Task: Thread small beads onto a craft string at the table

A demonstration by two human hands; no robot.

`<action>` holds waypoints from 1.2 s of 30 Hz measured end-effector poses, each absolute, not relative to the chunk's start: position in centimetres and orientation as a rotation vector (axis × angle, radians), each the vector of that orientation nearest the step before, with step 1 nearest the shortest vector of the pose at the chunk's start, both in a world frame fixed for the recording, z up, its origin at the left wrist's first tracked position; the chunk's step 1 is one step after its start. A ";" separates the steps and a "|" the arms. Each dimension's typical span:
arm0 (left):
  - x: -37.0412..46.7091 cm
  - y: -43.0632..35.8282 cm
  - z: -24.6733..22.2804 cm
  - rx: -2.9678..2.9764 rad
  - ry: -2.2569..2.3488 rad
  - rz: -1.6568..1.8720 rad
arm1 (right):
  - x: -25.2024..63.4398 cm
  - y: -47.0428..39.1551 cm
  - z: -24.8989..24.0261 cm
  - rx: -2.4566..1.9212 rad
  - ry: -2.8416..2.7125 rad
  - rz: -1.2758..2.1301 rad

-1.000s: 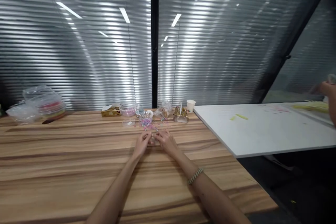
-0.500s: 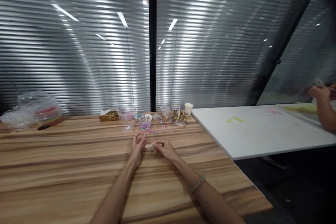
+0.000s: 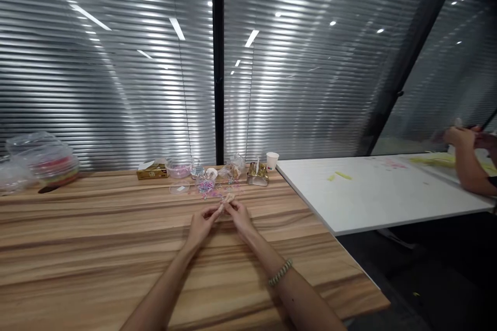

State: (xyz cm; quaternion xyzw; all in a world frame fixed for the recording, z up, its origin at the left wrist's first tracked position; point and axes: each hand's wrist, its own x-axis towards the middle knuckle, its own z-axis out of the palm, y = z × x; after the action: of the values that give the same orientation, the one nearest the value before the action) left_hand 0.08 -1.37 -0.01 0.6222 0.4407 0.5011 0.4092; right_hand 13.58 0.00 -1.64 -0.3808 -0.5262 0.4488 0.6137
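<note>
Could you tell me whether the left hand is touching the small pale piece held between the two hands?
Cannot tell. In the head view the left hand reaches the small pale piece, but it is too small to show contact.

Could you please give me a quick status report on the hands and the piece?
Left hand and right hand together pinching small pale piece above wooden table. Heap of pink and purple bits just beyond. Nothing in the way.
</note>
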 end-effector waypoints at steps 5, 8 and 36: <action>-1.0 -1.5 0.0 1.967 1.282 1.204 | 14.0 0.2 -2.2 -1.130 -1.141 0.704; -1.0 -1.4 -0.3 2.085 1.224 1.032 | 13.7 0.8 -2.8 -1.161 -1.200 0.707; -1.4 -0.6 -1.2 1.549 1.290 1.291 | 12.6 -0.4 -2.3 -1.354 -1.724 0.438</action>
State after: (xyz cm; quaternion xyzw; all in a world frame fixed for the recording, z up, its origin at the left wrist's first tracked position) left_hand -1.38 -0.63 -1.20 0.6023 0.5017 0.5021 0.3652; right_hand 12.59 -0.40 -2.28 -0.5446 -0.6935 0.1760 0.4376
